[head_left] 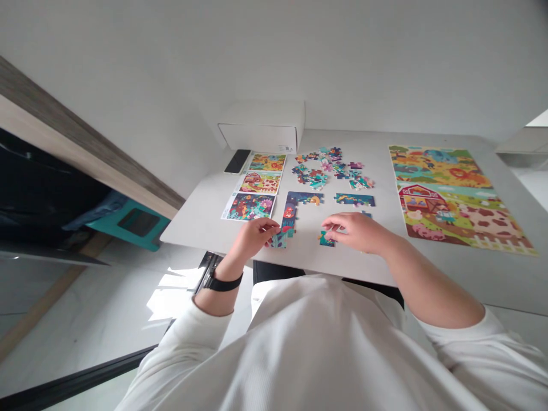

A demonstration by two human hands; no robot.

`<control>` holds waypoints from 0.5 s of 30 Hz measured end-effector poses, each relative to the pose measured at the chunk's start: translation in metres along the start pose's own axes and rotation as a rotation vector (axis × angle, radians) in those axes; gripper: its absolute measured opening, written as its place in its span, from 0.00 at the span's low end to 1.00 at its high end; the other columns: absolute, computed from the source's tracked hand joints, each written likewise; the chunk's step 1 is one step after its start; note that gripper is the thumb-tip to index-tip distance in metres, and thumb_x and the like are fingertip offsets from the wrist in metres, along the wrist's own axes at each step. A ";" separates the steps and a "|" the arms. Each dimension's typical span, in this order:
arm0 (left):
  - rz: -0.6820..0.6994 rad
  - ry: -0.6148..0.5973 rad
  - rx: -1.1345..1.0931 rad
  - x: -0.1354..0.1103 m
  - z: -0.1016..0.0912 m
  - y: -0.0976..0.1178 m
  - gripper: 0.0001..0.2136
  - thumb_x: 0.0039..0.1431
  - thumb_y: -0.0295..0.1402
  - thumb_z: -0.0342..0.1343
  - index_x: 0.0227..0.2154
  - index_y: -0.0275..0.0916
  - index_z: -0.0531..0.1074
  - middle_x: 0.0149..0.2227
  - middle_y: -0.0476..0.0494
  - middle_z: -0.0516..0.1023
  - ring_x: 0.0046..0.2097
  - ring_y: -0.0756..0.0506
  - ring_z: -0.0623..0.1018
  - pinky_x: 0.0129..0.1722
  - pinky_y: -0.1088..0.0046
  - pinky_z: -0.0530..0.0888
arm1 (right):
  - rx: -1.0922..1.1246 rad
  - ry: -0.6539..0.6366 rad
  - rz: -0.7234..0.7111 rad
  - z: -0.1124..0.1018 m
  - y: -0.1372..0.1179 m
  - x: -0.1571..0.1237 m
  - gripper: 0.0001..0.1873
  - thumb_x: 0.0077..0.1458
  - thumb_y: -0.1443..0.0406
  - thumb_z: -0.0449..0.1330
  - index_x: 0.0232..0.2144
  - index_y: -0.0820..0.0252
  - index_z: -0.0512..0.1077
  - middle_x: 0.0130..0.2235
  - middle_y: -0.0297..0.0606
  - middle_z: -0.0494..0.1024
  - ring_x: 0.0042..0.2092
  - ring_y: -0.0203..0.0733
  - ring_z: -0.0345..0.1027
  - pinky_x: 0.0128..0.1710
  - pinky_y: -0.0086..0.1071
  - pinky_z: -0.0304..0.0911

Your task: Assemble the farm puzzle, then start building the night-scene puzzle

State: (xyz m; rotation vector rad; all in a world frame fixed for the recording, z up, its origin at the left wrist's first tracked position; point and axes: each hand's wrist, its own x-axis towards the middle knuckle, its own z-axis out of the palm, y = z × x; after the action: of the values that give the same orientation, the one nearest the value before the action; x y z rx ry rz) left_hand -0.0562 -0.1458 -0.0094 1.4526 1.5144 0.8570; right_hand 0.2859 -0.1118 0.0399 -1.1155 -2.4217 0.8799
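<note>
My left hand (252,235) pinches the lower end of a joined strip of dark blue puzzle pieces (289,214) that runs up the white table (201,217) and turns right at the top. My right hand (355,229) rests with fingers curled on a small teal puzzle piece (326,240) near the table's front edge. A short joined row of pieces (354,199) lies just beyond my right hand. Further back is a heap of loose pieces (329,166).
Two finished puzzles (449,194) lie on the right of the table. Three picture cards (259,185) sit in a column at the left, with a dark phone (237,161) and a white box (261,128) behind them. A teal stool (132,225) stands on the floor at left.
</note>
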 end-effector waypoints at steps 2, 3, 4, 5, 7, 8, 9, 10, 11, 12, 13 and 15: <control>0.005 0.008 0.000 -0.004 0.008 0.000 0.12 0.59 0.44 0.69 0.37 0.41 0.81 0.26 0.47 0.81 0.23 0.48 0.76 0.23 0.73 0.71 | -0.054 -0.012 -0.040 0.008 -0.006 0.006 0.12 0.64 0.62 0.66 0.49 0.47 0.83 0.49 0.37 0.87 0.48 0.50 0.82 0.49 0.40 0.73; 0.015 0.012 0.017 -0.005 0.011 0.001 0.11 0.60 0.44 0.68 0.37 0.42 0.80 0.27 0.48 0.81 0.24 0.47 0.77 0.24 0.73 0.70 | -0.078 -0.020 -0.059 0.013 -0.009 0.010 0.12 0.64 0.63 0.66 0.49 0.48 0.83 0.49 0.39 0.87 0.48 0.51 0.81 0.49 0.41 0.72; 0.033 0.015 0.050 -0.006 0.014 0.003 0.10 0.60 0.43 0.68 0.36 0.42 0.80 0.28 0.47 0.81 0.25 0.47 0.77 0.25 0.73 0.70 | -0.098 -0.033 -0.079 0.018 -0.012 0.013 0.12 0.64 0.63 0.67 0.49 0.49 0.83 0.49 0.40 0.87 0.48 0.51 0.81 0.49 0.41 0.72; 0.060 0.025 0.097 -0.007 0.015 0.005 0.10 0.61 0.42 0.68 0.35 0.42 0.80 0.28 0.47 0.82 0.26 0.47 0.77 0.27 0.73 0.70 | -0.113 -0.047 -0.098 0.022 -0.014 0.016 0.12 0.64 0.64 0.67 0.49 0.50 0.83 0.49 0.41 0.86 0.48 0.51 0.80 0.49 0.41 0.72; 0.148 0.048 0.211 -0.008 0.016 0.007 0.08 0.62 0.40 0.68 0.34 0.42 0.81 0.30 0.46 0.83 0.30 0.46 0.78 0.31 0.72 0.71 | -0.136 -0.062 -0.126 0.031 -0.016 0.021 0.11 0.65 0.65 0.66 0.49 0.51 0.83 0.48 0.41 0.86 0.49 0.52 0.80 0.51 0.42 0.71; 0.200 0.061 0.267 -0.008 0.015 0.008 0.08 0.64 0.40 0.67 0.34 0.42 0.81 0.31 0.45 0.83 0.32 0.45 0.78 0.34 0.71 0.72 | -0.148 -0.057 -0.133 0.035 -0.016 0.022 0.11 0.66 0.65 0.66 0.49 0.51 0.83 0.48 0.42 0.86 0.50 0.52 0.79 0.52 0.42 0.71; 0.250 0.074 0.318 -0.009 0.013 0.008 0.08 0.66 0.40 0.65 0.34 0.43 0.82 0.34 0.44 0.83 0.34 0.44 0.78 0.37 0.70 0.73 | -0.160 -0.046 -0.135 0.037 -0.015 0.024 0.10 0.66 0.65 0.66 0.49 0.51 0.83 0.48 0.42 0.86 0.51 0.52 0.79 0.53 0.42 0.70; 0.292 0.086 0.362 -0.010 0.011 0.006 0.09 0.68 0.40 0.63 0.35 0.43 0.83 0.36 0.43 0.84 0.36 0.44 0.79 0.40 0.69 0.74 | -0.174 -0.032 -0.133 0.039 -0.014 0.025 0.10 0.67 0.65 0.65 0.49 0.52 0.82 0.48 0.42 0.85 0.51 0.52 0.79 0.53 0.42 0.70; 0.323 0.095 0.401 -0.011 0.008 0.004 0.10 0.70 0.40 0.62 0.37 0.43 0.84 0.40 0.42 0.84 0.38 0.43 0.80 0.43 0.67 0.75 | -0.186 -0.018 -0.130 0.040 -0.012 0.025 0.10 0.68 0.65 0.65 0.49 0.52 0.82 0.48 0.42 0.85 0.52 0.52 0.78 0.53 0.42 0.70; 0.348 0.099 0.436 -0.012 0.005 0.002 0.10 0.71 0.41 0.60 0.40 0.43 0.84 0.43 0.41 0.84 0.41 0.43 0.80 0.45 0.66 0.76 | -0.197 -0.006 -0.129 0.041 -0.010 0.026 0.10 0.68 0.65 0.65 0.49 0.53 0.82 0.49 0.43 0.85 0.52 0.52 0.78 0.54 0.42 0.70; 0.374 0.093 0.469 -0.014 0.002 -0.002 0.11 0.72 0.41 0.60 0.43 0.43 0.85 0.46 0.41 0.83 0.43 0.42 0.81 0.48 0.65 0.77 | -0.206 0.007 -0.129 0.041 -0.008 0.027 0.10 0.68 0.65 0.65 0.50 0.54 0.82 0.49 0.43 0.85 0.53 0.52 0.78 0.55 0.43 0.70; 0.447 0.056 0.530 -0.019 -0.002 -0.009 0.12 0.72 0.41 0.60 0.50 0.45 0.84 0.51 0.40 0.83 0.50 0.39 0.81 0.54 0.61 0.78 | -0.218 0.025 -0.142 0.042 -0.006 0.029 0.11 0.68 0.67 0.64 0.49 0.56 0.83 0.50 0.44 0.85 0.54 0.53 0.77 0.58 0.45 0.69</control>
State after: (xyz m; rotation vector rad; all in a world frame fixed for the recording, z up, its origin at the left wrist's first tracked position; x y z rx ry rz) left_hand -0.0624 -0.1649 -0.0143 2.2307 1.5525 0.7834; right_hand 0.2421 -0.1088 0.0130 -1.0035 -2.5858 0.5653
